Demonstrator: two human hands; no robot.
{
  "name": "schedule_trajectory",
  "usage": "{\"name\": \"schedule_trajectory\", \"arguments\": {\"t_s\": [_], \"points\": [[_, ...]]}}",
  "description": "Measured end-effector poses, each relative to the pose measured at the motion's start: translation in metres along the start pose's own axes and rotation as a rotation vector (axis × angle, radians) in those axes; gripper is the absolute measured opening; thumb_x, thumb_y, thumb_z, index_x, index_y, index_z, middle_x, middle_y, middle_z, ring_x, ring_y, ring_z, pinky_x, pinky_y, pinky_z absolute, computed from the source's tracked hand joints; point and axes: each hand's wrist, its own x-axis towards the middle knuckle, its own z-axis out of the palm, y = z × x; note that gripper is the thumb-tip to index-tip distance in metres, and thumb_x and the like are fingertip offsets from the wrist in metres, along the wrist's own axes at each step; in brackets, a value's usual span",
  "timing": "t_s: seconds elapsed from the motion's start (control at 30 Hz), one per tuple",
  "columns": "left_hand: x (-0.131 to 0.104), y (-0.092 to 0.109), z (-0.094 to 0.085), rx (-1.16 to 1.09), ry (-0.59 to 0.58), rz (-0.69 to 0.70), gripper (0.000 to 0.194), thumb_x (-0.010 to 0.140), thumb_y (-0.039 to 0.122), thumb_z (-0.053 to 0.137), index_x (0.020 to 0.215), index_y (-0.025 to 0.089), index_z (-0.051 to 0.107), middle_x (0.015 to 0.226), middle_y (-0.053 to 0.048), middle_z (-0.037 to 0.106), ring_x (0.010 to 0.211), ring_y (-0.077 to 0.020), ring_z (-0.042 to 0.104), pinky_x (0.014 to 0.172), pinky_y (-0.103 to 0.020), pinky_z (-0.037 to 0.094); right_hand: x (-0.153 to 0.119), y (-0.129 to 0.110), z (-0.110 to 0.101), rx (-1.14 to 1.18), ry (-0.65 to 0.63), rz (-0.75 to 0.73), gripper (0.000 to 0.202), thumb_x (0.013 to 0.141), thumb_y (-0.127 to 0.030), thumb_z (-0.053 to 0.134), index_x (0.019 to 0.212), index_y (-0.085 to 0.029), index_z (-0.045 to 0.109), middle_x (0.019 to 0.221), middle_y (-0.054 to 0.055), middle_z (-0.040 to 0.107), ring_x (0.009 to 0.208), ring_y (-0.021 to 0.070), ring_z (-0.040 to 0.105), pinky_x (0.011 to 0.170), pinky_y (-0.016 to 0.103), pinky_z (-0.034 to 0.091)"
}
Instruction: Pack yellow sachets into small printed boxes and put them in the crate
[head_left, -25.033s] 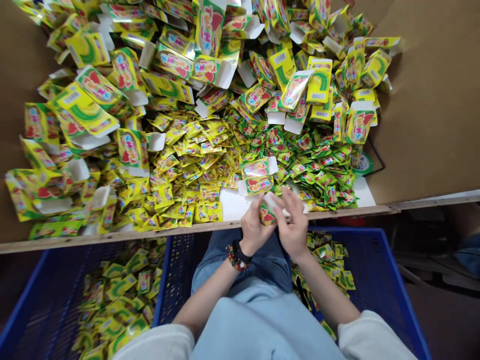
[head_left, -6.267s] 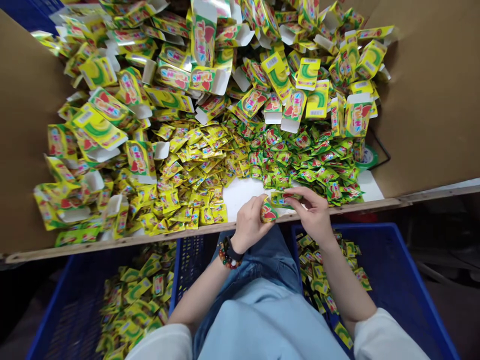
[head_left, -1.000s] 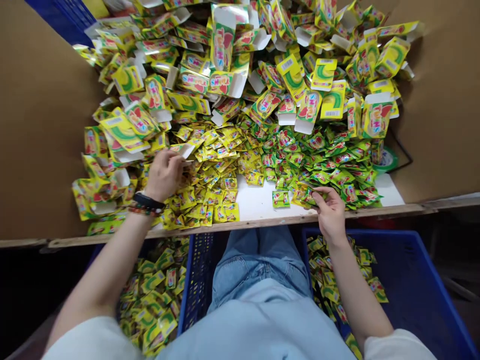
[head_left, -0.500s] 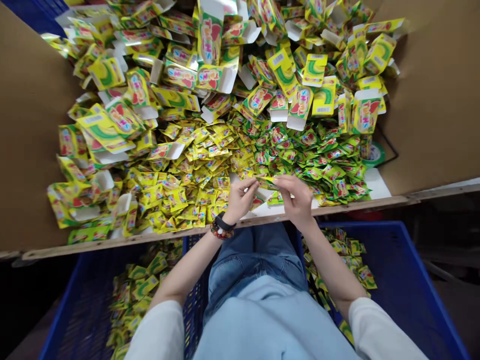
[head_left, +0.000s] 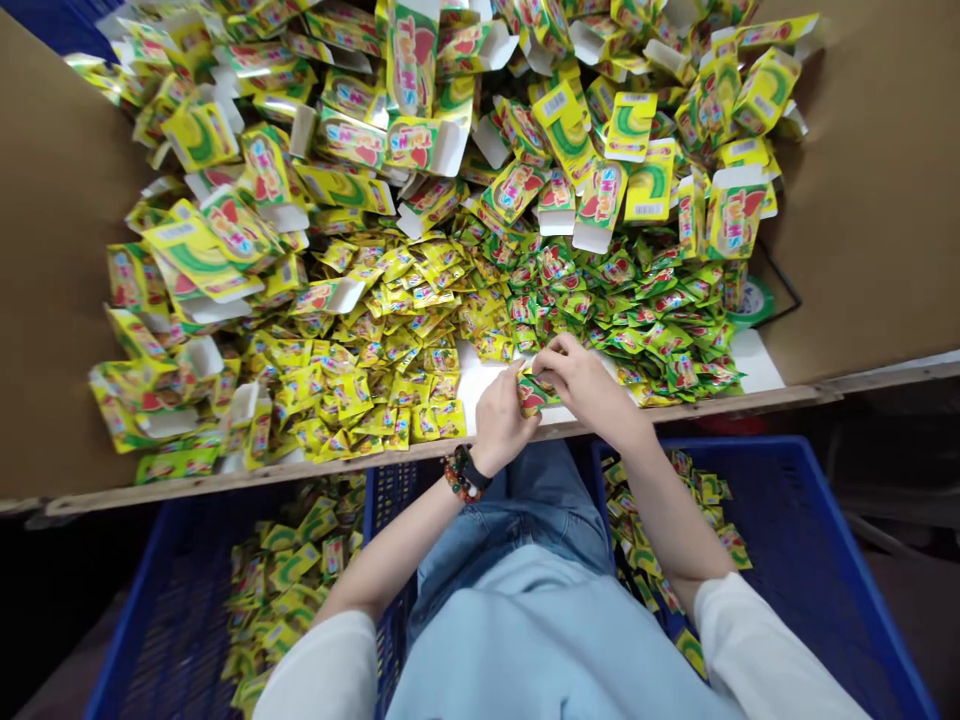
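Observation:
On the white strip of the worktop, close to the front edge, lies a small printed candy box (head_left: pixel 531 396) with green and red on it. My left hand (head_left: pixel 504 422) is closed round its left side. From the right, my right hand (head_left: pixel 581 385) reaches over the box with its fingers pinched at the upper end; what they hold there is hidden. Loose yellow candy packets (head_left: pixel 409 320) are heaped to the left of my hands. Green candy packets (head_left: pixel 637 300) lie piled up to the right and behind.
Many printed candy boxes (head_left: pixel 352 140), several with open flaps, form a heap at the back and left. Cardboard walls (head_left: pixel 877 200) flank the worktop, and a wooden edge (head_left: pixel 247 478) runs along its front. Below stand blue crates (head_left: pixel 817 560) holding yellow-green boxes (head_left: pixel 292 570).
Both hands have come down towards the front edge from a yellow packet stretched between them to the box on the worktop. My left hand has moved right and now grips the box.

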Motion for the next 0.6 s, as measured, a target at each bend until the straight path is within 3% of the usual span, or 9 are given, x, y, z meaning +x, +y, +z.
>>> {"name": "schedule_trajectory", "arguments": {"t_s": [0.13, 0.23, 0.33, 0.43, 0.5, 0.57, 0.6], "points": [[-0.005, 0.01, 0.007, -0.044, 0.119, -0.04, 0.066, 0.074, 0.022, 0.066, 0.135, 0.018, 0.041, 0.119, -0.013, 0.063, 0.106, -0.0272, 0.064, 0.089, -0.04, 0.053, -0.004, -0.011, 0.014, -0.099, 0.191, 0.044, 0.029, 0.091, -0.009, 0.049, 0.111, -0.02, 0.066, 0.1, 0.009, 0.066, 0.093, 0.0236, 0.06, 0.083, 0.036, 0.045], [-0.01, 0.015, 0.01, -0.127, 0.183, -0.074, 0.062, 0.08, 0.027, 0.063, 0.136, 0.018, 0.038, 0.127, -0.017, 0.06, 0.116, -0.0286, 0.061, 0.096, -0.041, 0.051, -0.013, -0.013, 0.03, -0.109, 0.339, 0.046, 0.016, 0.093, -0.021, 0.056, 0.103, -0.023, 0.069, 0.093, 0.007, 0.073, 0.107, 0.028, 0.059, 0.096, 0.046, 0.036], [-0.019, 0.013, 0.013, -0.162, 0.196, -0.062, 0.059, 0.085, 0.03, 0.059, 0.137, 0.017, 0.036, 0.128, -0.019, 0.06, 0.118, -0.0291, 0.061, 0.096, -0.041, 0.052, -0.024, -0.011, 0.038, -0.028, 0.249, 0.001, 0.02, 0.097, -0.023, 0.052, 0.09, -0.024, 0.071, 0.091, 0.003, 0.077, 0.118, 0.0274, 0.058, 0.105, 0.052, 0.025], [-0.027, 0.009, 0.016, -0.151, 0.193, -0.044, 0.065, 0.086, 0.033, 0.059, 0.141, 0.017, 0.03, 0.125, -0.019, 0.061, 0.11, -0.0277, 0.066, 0.089, -0.038, 0.055, -0.032, -0.008, 0.036, 0.155, 0.114, -0.069, 0.025, 0.098, -0.021, 0.047, 0.098, -0.026, 0.071, 0.102, 0.002, 0.077, 0.123, 0.0245, 0.058, 0.11, 0.052, 0.023], [-0.03, 0.008, 0.018, -0.145, 0.224, -0.042, 0.072, 0.084, 0.036, 0.063, 0.143, 0.02, 0.025, 0.122, -0.017, 0.062, 0.102, -0.0258, 0.068, 0.082, -0.037, 0.056, -0.035, -0.005, 0.036, 0.314, 0.201, -0.006, 0.026, 0.097, -0.026, 0.048, 0.111, -0.028, 0.07, 0.114, 0.003, 0.074, 0.127, 0.0231, 0.056, 0.113, 0.048, 0.027], [-0.03, 0.006, 0.021, -0.154, 0.297, 0.034, 0.072, 0.083, 0.039, 0.066, 0.139, 0.024, 0.024, 0.12, -0.015, 0.061, 0.098, -0.0243, 0.069, 0.078, -0.036, 0.057, -0.038, -0.001, 0.04, 0.505, 0.302, 0.133, 0.033, 0.093, -0.032, 0.054, 0.125, -0.028, 0.064, 0.126, 0.004, 0.069, 0.129, 0.0227, 0.054, 0.112, 0.044, 0.034], [-0.03, 0.006, 0.023, -0.161, 0.325, 0.094, 0.068, 0.083, 0.039, 0.066, 0.136, 0.026, 0.025, 0.12, -0.014, 0.06, 0.099, -0.0238, 0.068, 0.078, -0.036, 0.057, -0.039, 0.002, 0.044, 0.615, 0.291, 0.201, 0.039, 0.091, -0.036, 0.057, 0.129, -0.028, 0.062, 0.128, 0.005, 0.068, 0.129, 0.0234, 0.055, 0.111, 0.043, 0.039]]}}
